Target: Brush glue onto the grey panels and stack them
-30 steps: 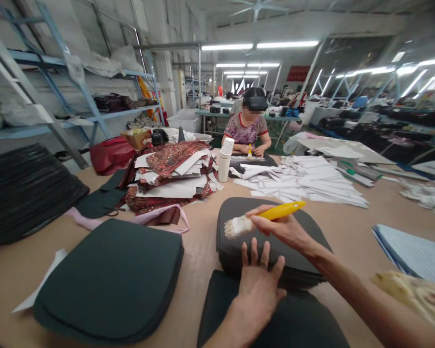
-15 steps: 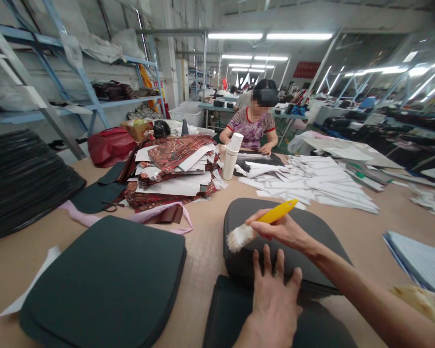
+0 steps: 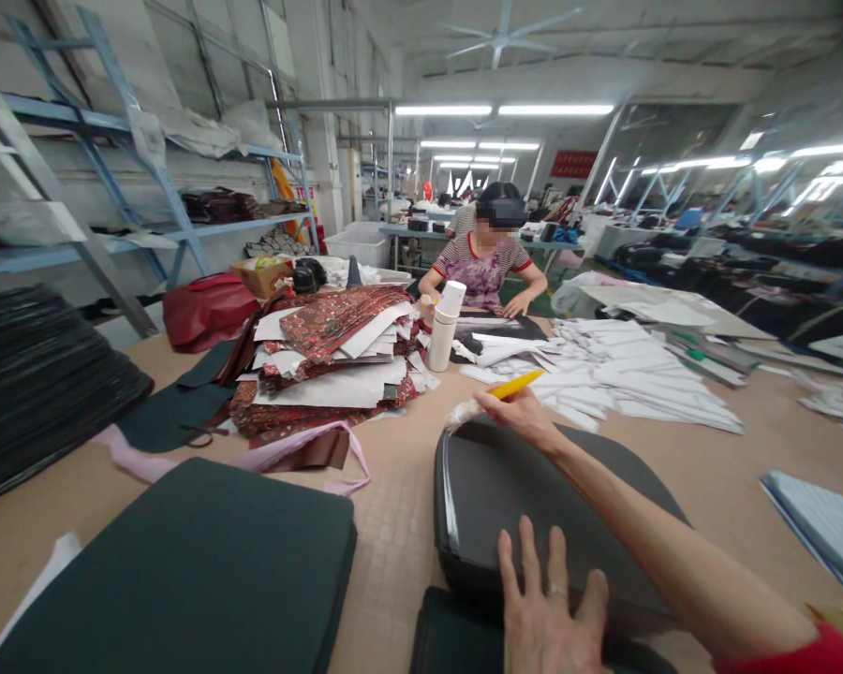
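Note:
My right hand (image 3: 520,415) grips a yellow-handled brush (image 3: 518,384), its pale bristles touching the far left edge of a dark rounded panel stack (image 3: 484,496). A whitish wet streak (image 3: 451,496) runs along the left edge of the top panel. My left hand (image 3: 552,599) lies with fingers spread on the near part of that stack. Below it, partly under my left hand, is another dark piece (image 3: 456,632). A dark green panel stack (image 3: 197,571) lies to the left.
Patterned red pieces and paper (image 3: 330,360) are piled behind, beside a white bottle (image 3: 444,328). White strips (image 3: 625,365) spread at the back right. A person (image 3: 488,253) works across the table. A notepad (image 3: 825,529) lies right; black stacked pieces (image 3: 42,384) stand left.
My right hand has moved the brush away from me to the panel's far edge, and a whitish streak now shows. My left hand sits lower in view. The camera view has tilted up.

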`<action>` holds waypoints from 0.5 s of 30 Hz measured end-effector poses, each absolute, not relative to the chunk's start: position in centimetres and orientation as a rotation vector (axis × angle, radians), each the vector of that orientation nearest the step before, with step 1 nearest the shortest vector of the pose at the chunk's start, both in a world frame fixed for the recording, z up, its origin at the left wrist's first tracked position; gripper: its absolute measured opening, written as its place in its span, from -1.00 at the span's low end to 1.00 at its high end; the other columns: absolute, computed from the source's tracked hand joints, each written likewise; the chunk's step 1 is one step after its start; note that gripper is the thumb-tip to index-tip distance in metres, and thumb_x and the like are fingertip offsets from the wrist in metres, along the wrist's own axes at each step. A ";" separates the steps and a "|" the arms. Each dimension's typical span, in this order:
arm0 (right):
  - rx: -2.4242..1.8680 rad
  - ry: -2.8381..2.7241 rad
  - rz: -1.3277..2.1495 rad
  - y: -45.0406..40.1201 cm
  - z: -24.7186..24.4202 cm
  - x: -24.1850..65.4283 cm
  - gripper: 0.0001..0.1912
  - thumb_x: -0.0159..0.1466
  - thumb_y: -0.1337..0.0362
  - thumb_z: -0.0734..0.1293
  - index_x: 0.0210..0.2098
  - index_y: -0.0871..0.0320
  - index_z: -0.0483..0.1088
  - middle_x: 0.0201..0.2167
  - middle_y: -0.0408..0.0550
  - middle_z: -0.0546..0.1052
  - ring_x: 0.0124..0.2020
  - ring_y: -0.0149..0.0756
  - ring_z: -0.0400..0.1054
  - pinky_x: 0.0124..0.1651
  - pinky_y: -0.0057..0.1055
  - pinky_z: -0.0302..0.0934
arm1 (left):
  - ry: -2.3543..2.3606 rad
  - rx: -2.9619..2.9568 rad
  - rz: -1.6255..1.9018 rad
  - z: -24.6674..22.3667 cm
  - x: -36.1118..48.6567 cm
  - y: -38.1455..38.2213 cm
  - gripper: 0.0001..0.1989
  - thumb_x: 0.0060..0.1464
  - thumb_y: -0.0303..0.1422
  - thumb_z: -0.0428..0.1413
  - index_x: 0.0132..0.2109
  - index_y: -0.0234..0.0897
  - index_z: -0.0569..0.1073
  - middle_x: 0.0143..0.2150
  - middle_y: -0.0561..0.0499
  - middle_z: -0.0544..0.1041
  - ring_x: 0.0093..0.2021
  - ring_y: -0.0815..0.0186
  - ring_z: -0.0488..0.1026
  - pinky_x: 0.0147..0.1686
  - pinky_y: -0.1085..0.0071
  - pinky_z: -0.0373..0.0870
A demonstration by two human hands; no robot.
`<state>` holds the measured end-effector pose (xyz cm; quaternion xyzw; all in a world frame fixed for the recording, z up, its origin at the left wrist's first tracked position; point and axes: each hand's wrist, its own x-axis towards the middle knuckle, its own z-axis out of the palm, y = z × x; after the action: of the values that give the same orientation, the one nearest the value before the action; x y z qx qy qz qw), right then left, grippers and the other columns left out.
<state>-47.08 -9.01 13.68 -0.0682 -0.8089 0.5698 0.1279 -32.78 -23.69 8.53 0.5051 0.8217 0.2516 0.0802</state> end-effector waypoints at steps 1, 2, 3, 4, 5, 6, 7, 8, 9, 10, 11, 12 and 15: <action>-0.216 -2.344 1.635 -8.3 13.7 -47.3 -0.58 0.00 -0.08 0.36 -0.56 0.19 0.34 -0.75 -0.23 0.24 -0.68 -0.47 0.08 -0.61 -0.48 0.01 | 2.491 1.527 0.737 8.0 -32.8 -23.5 -0.30 -0.06 -0.08 0.19 0.20 -0.16 0.19 0.28 -0.38 0.06 0.23 -0.33 -0.08 0.00 -0.41 0.14; -0.233 -2.335 1.613 -7.5 13.8 -47.3 -0.58 0.00 -0.08 0.35 -0.58 0.18 0.33 -0.75 -0.23 0.23 -0.68 -0.47 0.07 -0.60 -0.47 0.01 | 2.535 1.544 0.723 7.4 -32.7 -23.2 -0.30 -0.08 -0.07 0.19 0.19 -0.15 0.21 0.27 -0.38 0.09 0.22 -0.34 -0.03 -0.03 -0.40 0.18; -0.256 -2.322 1.585 -6.8 13.9 -47.2 -0.58 0.01 -0.08 0.34 -0.60 0.18 0.31 -0.76 -0.23 0.22 -0.68 -0.47 0.07 -0.59 -0.47 0.01 | 2.588 1.561 0.710 6.7 -32.6 -23.0 -0.29 -0.10 -0.04 0.20 0.18 -0.14 0.23 0.25 -0.38 0.12 0.20 -0.35 0.02 -0.05 -0.40 0.22; -0.279 -2.308 1.556 -6.1 14.0 -47.1 -0.59 0.01 -0.07 0.34 -0.60 0.18 0.30 -0.76 -0.23 0.22 -0.67 -0.47 0.07 -0.58 -0.47 0.01 | 2.645 1.579 0.700 6.1 -32.6 -22.7 -0.28 -0.13 -0.01 0.20 0.17 -0.12 0.25 0.24 -0.37 0.16 0.19 -0.36 0.07 -0.08 -0.39 0.26; -0.296 -2.294 1.532 -5.5 14.2 -46.9 -0.60 0.02 -0.06 0.33 -0.58 0.18 0.31 -0.75 -0.23 0.22 -0.67 -0.46 0.08 -0.58 -0.47 0.02 | 2.704 1.600 0.693 5.5 -32.4 -22.5 -0.27 -0.15 0.02 0.21 0.16 -0.11 0.26 0.23 -0.35 0.19 0.17 -0.36 0.12 -0.10 -0.38 0.29; -0.304 -2.283 1.517 -5.1 14.4 -46.8 -0.61 0.04 -0.06 0.32 -0.54 0.19 0.34 -0.73 -0.23 0.23 -0.65 -0.45 0.10 -0.57 -0.47 0.03 | 2.762 1.620 0.687 4.9 -32.3 -22.3 -0.27 -0.17 0.04 0.20 0.15 -0.09 0.27 0.22 -0.32 0.22 0.16 -0.35 0.15 -0.10 -0.36 0.31; -0.298 -2.281 1.514 -4.8 14.6 -46.8 -0.61 0.05 -0.05 0.31 -0.48 0.20 0.37 -0.71 -0.22 0.25 -0.64 -0.44 0.12 -0.56 -0.48 0.05 | 2.821 1.632 0.683 4.4 -32.2 -22.2 -0.27 -0.17 0.05 0.20 0.15 -0.07 0.27 0.22 -0.29 0.24 0.16 -0.33 0.18 -0.10 -0.34 0.32; -0.277 -2.289 1.522 -4.8 14.8 -47.0 -0.61 0.05 -0.04 0.31 -0.41 0.21 0.39 -0.68 -0.21 0.28 -0.62 -0.43 0.14 -0.55 -0.48 0.07 | 2.878 1.637 0.677 4.1 -32.1 -22.2 -0.28 -0.16 0.04 0.19 0.16 -0.04 0.27 0.23 -0.25 0.25 0.17 -0.31 0.19 -0.08 -0.32 0.32; -0.243 -2.309 1.539 -4.8 14.9 -47.2 -0.60 0.05 -0.02 0.31 -0.35 0.21 0.41 -0.65 -0.20 0.31 -0.60 -0.42 0.17 -0.54 -0.48 0.09 | 2.930 1.639 0.669 3.9 -32.0 -22.2 -0.29 -0.15 0.02 0.19 0.16 -0.03 0.25 0.23 -0.22 0.25 0.17 -0.28 0.20 -0.06 -0.29 0.33; -0.201 -2.339 1.561 -4.9 15.0 -47.5 -0.59 0.04 -0.01 0.32 -0.31 0.21 0.43 -0.61 -0.18 0.35 -0.58 -0.42 0.19 -0.52 -0.48 0.12 | 2.975 1.640 0.656 3.8 -32.0 -22.3 -0.30 -0.13 0.00 0.19 0.17 -0.01 0.24 0.23 -0.20 0.25 0.18 -0.25 0.20 -0.05 -0.26 0.33; -0.161 -2.372 1.581 -4.9 15.0 -47.8 -0.59 0.03 0.00 0.34 -0.30 0.21 0.44 -0.58 -0.16 0.38 -0.57 -0.42 0.21 -0.51 -0.48 0.13 | 3.013 1.642 0.641 3.9 -31.9 -22.5 -0.31 -0.13 -0.02 0.19 0.17 0.00 0.24 0.23 -0.18 0.26 0.18 -0.23 0.21 -0.04 -0.24 0.33; -0.126 -2.406 1.598 -4.9 15.0 -48.1 -0.60 0.01 0.01 0.35 -0.31 0.21 0.45 -0.56 -0.15 0.40 -0.56 -0.43 0.22 -0.51 -0.48 0.14 | 3.042 1.648 0.626 4.1 -32.0 -22.6 -0.31 -0.12 -0.03 0.20 0.17 0.00 0.23 0.23 -0.17 0.27 0.17 -0.21 0.23 -0.04 -0.22 0.34; -0.097 -2.468 1.611 -3.9 14.9 -48.4 -0.62 -0.03 0.03 0.37 -0.36 0.22 0.46 -0.54 -0.13 0.42 -0.56 -0.43 0.22 -0.53 -0.50 0.13 | 3.094 1.681 0.593 4.5 -32.2 -22.8 -0.30 -0.13 -0.03 0.20 0.18 0.03 0.22 0.20 -0.15 0.31 0.15 -0.19 0.26 -0.05 -0.17 0.37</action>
<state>-48.45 -3.86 14.89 -0.0326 -0.8331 0.5437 0.0963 -32.15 -22.81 4.54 0.4600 0.8466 0.1623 -0.2128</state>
